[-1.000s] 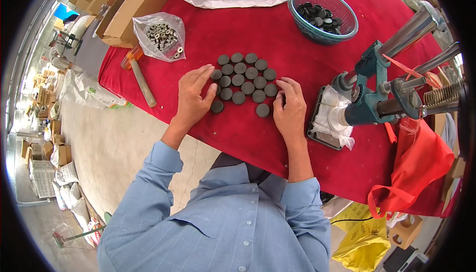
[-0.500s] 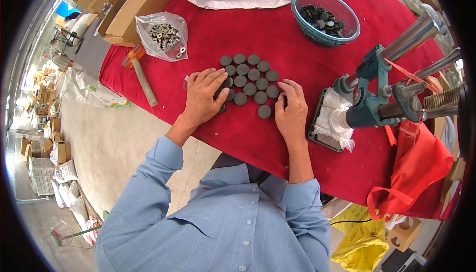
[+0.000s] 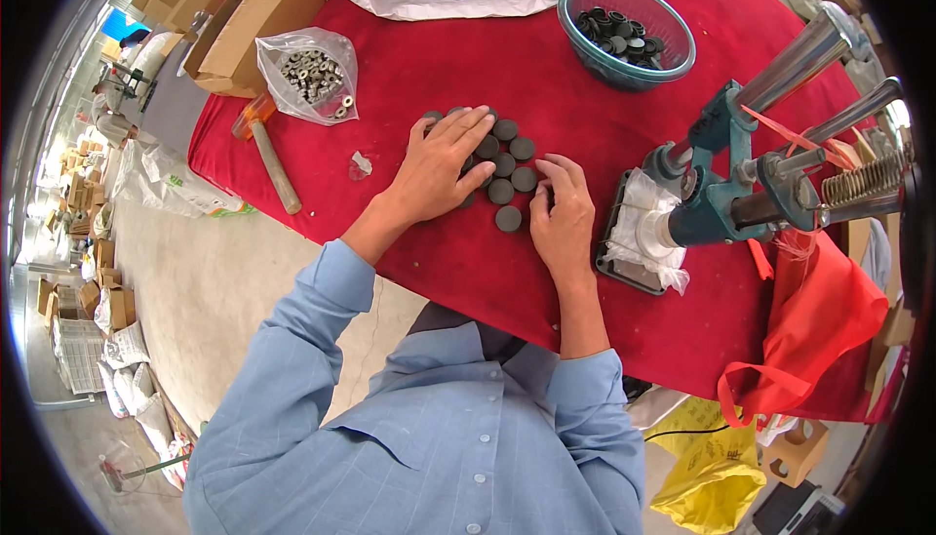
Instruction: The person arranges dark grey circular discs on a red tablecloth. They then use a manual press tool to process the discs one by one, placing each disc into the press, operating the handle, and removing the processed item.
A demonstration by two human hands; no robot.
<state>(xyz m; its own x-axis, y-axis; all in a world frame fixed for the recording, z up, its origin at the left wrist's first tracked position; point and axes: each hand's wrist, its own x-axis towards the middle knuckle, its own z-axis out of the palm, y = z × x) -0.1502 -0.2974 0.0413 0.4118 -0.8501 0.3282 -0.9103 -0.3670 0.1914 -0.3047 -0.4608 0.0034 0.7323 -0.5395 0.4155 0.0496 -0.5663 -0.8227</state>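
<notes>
Several black round discs (image 3: 504,192) lie flat in a cluster on the red cloth (image 3: 419,57). My left hand (image 3: 436,169) rests over the left part of the cluster, fingers outstretched, and covers some of the discs. To the right of the cluster is my right hand (image 3: 565,211), close to the discs, its fingers loosely bent and thumb apart. Nothing shows in its grasp. A teal hand press (image 3: 726,169) stands at the right, with a white plastic-wrapped base (image 3: 643,233).
Behind are a teal bowl (image 3: 575,47) of black round parts and a white sack (image 3: 409,8) with many black discs. At the left lie a clear bag of metal rings (image 3: 314,77), a hammer (image 3: 273,164) and a cardboard box (image 3: 258,33). A red bag (image 3: 814,311) hangs at the right.
My left hand has moved right and over the discs, covering more of them. My right hand stays beside the cluster. The whole view has shifted slightly.
</notes>
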